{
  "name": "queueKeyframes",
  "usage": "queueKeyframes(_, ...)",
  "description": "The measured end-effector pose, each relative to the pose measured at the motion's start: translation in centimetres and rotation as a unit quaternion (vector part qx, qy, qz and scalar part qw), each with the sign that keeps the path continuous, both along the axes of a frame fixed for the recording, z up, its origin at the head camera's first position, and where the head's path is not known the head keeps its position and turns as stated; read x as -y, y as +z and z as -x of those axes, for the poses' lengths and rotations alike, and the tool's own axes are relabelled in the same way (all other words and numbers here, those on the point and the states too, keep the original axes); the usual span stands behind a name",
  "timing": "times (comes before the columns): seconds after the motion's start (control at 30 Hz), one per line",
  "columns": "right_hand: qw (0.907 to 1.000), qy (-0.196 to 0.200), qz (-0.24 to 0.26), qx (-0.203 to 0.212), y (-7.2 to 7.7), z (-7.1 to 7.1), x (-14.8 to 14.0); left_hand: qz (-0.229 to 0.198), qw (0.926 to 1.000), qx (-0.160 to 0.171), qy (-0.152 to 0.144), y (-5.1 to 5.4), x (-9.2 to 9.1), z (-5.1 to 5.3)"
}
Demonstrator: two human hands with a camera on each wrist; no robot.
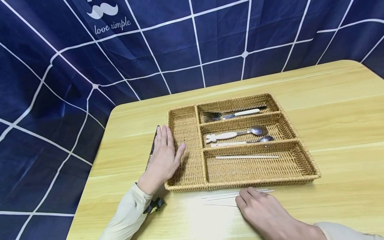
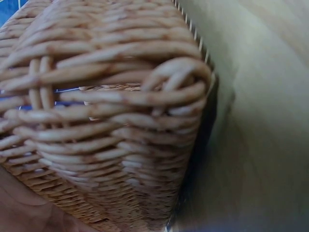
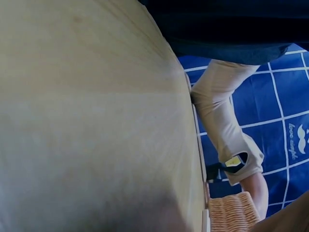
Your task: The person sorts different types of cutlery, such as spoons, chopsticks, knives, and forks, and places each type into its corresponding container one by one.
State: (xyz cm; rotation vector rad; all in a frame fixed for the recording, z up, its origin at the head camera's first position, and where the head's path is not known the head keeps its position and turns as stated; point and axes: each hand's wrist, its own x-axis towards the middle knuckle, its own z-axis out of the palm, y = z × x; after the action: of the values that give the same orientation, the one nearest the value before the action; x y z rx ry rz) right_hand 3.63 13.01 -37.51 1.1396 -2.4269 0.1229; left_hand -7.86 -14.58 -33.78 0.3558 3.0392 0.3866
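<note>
My left hand (image 1: pixel 163 158) rests on the left rim of a wicker cutlery tray (image 1: pixel 205 166), fingers straight and thumb reaching inside. In the left wrist view the woven wall (image 2: pixel 111 125) fills much of the frame. At the tray's front, my right hand (image 1: pixel 264 208) has bent fingers on several thin white chopsticks (image 1: pixel 220 195) lying on the table; its fingertips are hidden. White chopsticks (image 1: pixel 246 157) lie in the front compartment. Two spoons (image 1: pixel 229 135) lie in the middle one. Forks (image 1: pixel 214 116), one white-handled and one dark-handled, lie in the back one.
A long dark object (image 1: pixel 152 148), partly covered by the left hand, lies along the tray's left outer side. The tray stands on a light wooden table (image 1: pixel 339 133). Blue cloth (image 1: pixel 168 43) with white grid lines hangs behind and to the left.
</note>
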Motion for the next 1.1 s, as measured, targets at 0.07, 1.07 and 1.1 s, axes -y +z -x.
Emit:
queueKeyframes(0.07, 1.0000, 0.000, 0.000, -0.006, -0.2, 0.0, 0.0, 0.001, 1.0000, 0.001, 0.000, 0.0, 0.0, 0.0)
queueKeyframes(1.07, 0.9910, -0.049, 0.010, 0.124, 7.5, 5.8, -4.0, 0.004, 1.0000, -0.007, -0.003, -0.1, 0.0, -0.2)
queueKeyframes(1.1, 0.9885, -0.050, 0.005, 0.143, 7.5, 6.3, -4.4, 0.003, 1.0000, -0.006, -0.003, -0.1, 0.0, -0.2)
